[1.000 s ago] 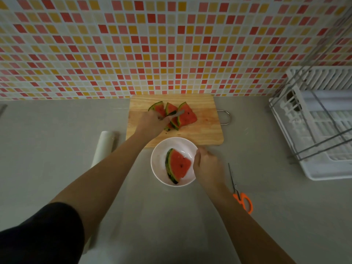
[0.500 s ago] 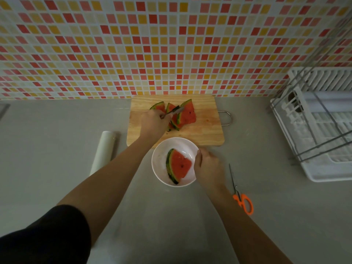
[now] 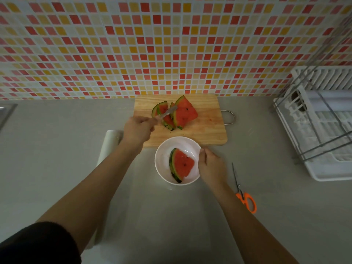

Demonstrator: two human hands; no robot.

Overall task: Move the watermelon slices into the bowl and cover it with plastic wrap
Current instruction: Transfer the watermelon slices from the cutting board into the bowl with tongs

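One watermelon slice (image 3: 181,164) lies in the white bowl (image 3: 162,168); three slices (image 3: 175,115) remain on the cutting board (image 3: 205,128) at 12 o'clock. A fork (image 3: 167,112) is gripped by the left hand (image 3: 138,128); the bowl's rim is held by the right hand (image 3: 211,166). The plastic wrap roll (image 3: 108,145) at 9 o'clock is untouched.

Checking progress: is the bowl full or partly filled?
Partly filled: one watermelon slice lies in the bowl; others remain on the cutting board.

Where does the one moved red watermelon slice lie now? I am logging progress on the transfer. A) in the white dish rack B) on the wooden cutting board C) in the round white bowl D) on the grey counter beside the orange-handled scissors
C: a single red watermelon slice lies inside the round white bowl, whose rim the right hand holds.
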